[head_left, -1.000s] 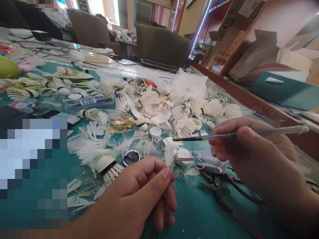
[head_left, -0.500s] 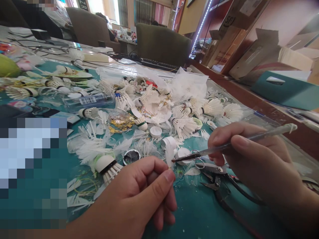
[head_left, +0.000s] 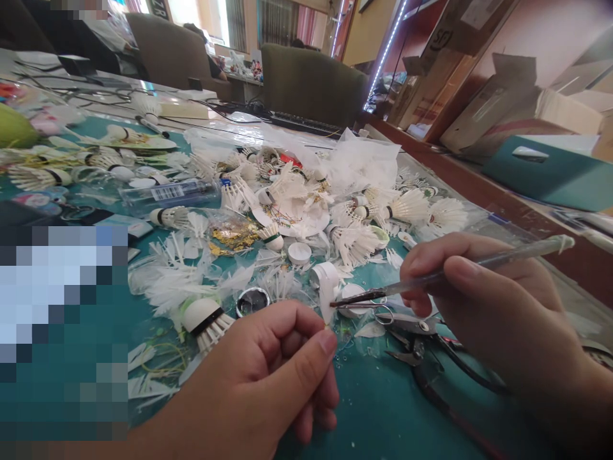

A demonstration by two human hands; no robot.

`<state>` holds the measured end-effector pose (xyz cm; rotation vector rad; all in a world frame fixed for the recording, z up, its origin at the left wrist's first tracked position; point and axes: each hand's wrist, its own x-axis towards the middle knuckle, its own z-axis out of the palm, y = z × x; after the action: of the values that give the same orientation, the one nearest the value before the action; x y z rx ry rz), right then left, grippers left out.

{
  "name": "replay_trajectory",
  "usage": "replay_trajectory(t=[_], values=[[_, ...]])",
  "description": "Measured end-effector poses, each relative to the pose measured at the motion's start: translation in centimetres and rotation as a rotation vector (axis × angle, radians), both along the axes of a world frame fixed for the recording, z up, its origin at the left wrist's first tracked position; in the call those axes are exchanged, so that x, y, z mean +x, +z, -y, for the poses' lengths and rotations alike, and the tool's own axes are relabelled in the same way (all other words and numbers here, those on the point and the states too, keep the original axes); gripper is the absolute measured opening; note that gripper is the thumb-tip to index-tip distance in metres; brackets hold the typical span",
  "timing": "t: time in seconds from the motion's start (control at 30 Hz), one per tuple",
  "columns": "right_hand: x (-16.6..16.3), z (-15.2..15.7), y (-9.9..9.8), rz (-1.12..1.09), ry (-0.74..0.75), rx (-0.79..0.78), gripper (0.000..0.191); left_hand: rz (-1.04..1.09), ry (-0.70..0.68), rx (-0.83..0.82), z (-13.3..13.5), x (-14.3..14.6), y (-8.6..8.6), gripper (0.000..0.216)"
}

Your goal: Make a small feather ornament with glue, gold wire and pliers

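Note:
My left hand (head_left: 268, 377) is closed in a pinch near the bottom centre, thumb against fingers, holding a small white feather (head_left: 327, 296) that stands up from the fingertips. My right hand (head_left: 488, 306) grips a thin clear-handled paintbrush (head_left: 460, 271) like a pen. The brush's dark tip (head_left: 342, 302) points left and sits just right of the feather, almost touching it. Both hands hover over a teal table mat (head_left: 383, 409).
White shuttlecocks (head_left: 407, 207) and loose feathers litter the mat. Small scissors (head_left: 383, 314) and dark pliers (head_left: 431, 364) lie under my right hand. A small round tin (head_left: 253, 300), a shuttlecock (head_left: 205, 319), a clear tube (head_left: 167, 191) and a plastic bag (head_left: 359, 160) lie beyond. Boxes stand at right.
My right hand has lowered and tilted the brush, bringing its tip down and left toward the feather. My left hand has stayed in place with its pinch.

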<state>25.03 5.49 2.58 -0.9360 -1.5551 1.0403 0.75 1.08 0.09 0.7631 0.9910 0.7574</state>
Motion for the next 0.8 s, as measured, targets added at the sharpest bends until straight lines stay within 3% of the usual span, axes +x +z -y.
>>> replay_trajectory(t=[0.6,0.8], values=[[0.59,0.27,-0.11,0.089,0.051,0.002,0.018,0.019,-0.005,0.026,0.0,-0.03,-0.33,0.032],[0.58,0.01,0.0,0.057,0.051,-0.005,0.016,0.019,-0.064,0.063,-0.27,-0.2,-0.95,0.034]])
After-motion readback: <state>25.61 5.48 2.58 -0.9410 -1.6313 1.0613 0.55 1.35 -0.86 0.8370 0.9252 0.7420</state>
